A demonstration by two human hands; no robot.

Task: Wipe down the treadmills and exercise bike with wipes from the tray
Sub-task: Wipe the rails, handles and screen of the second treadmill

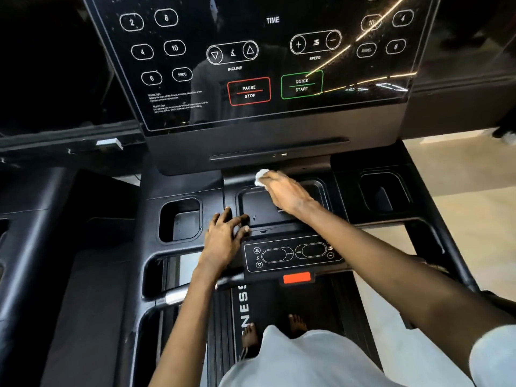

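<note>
Right hand (284,191) presses crumpled white wipe (261,175) onto glossy black treadmill (192,174).

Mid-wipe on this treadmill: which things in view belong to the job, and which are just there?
Job:
wipe, bunched under the right hand
centre tray, wipe at its back rim
touch console above
left hand, resting beside the tray

Just there:
small white block, far left
orange safety tab
beige floor
</note>
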